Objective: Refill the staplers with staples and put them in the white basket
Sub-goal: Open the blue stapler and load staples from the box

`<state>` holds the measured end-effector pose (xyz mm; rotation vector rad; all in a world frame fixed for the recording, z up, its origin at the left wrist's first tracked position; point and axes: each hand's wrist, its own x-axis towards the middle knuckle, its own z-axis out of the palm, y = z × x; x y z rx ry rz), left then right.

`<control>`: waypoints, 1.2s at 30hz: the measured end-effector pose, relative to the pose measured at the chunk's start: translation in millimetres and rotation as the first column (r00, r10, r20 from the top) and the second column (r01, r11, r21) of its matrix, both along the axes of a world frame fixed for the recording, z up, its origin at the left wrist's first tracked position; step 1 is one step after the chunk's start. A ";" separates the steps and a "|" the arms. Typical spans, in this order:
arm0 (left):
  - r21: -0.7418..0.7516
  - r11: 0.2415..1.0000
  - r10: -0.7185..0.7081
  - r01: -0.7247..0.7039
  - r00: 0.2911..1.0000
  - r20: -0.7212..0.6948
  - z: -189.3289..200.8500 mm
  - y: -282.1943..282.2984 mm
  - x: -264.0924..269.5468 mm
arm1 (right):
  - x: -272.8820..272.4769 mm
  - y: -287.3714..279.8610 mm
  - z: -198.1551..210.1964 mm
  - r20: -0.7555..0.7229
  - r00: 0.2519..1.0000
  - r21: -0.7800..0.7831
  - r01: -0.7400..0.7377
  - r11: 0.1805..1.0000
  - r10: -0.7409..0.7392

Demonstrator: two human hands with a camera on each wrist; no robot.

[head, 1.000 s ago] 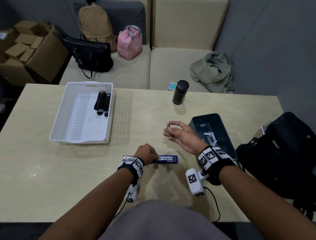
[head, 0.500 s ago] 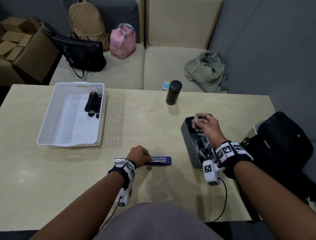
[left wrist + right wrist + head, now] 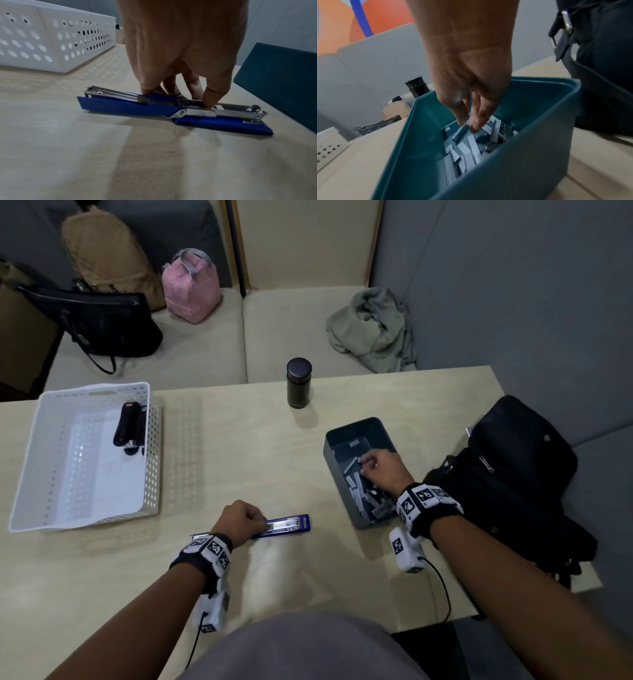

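Observation:
A blue stapler [image 3: 291, 523] [image 3: 130, 106] lies folded open flat near the table's front edge. My left hand [image 3: 239, 518] [image 3: 178, 97] holds it at the hinge, thumb on the blue lid and a fingertip in the metal staple channel. My right hand [image 3: 371, 465] [image 3: 469, 124] reaches down into the teal bin [image 3: 363, 428] [image 3: 539, 135], its fingertips pinching one grey strip from the pile of staple strips [image 3: 359, 494] [image 3: 471, 148]. The white basket [image 3: 150, 392] [image 3: 56, 40] stands at the left with two black staplers [image 3: 126, 424] in it.
A black bottle [image 3: 298, 383] stands at the table's far edge, behind the bin. A black bag [image 3: 513, 474] sits on the table's right end, touching the bin's side. Bags and a green cloth [image 3: 371, 330] lie on the sofa beyond.
My right hand, which held a short staple strip above the table, moved right into the teal bin and down among the strips. The left hand stayed on the blue stapler.

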<state>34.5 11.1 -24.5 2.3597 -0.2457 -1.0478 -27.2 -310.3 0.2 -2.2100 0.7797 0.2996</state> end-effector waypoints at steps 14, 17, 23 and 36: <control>0.000 1.000 0.011 -0.011 1.000 -0.009 3.5 -0.7 -1.4 | -9.7 39.5 -1.8 -0.291 0.938 -0.359 -0.292 0.886 0.192; 0.006 1.000 0.006 -0.006 1.000 -0.017 6.6 -1.9 -0.7 | -4.1 33.9 12.3 -0.116 0.990 -0.264 -0.102 0.959 0.074; 0.010 1.000 -0.008 0.008 0.999 -0.035 9.5 -1.3 -0.7 | 18.1 41.9 50.3 0.230 0.959 0.073 0.154 0.985 -0.167; 0.012 1.000 -0.018 0.018 1.000 0.008 14.1 -3.4 -4.1 | 11.2 138.7 16.3 0.209 0.930 0.375 -0.363 0.853 0.304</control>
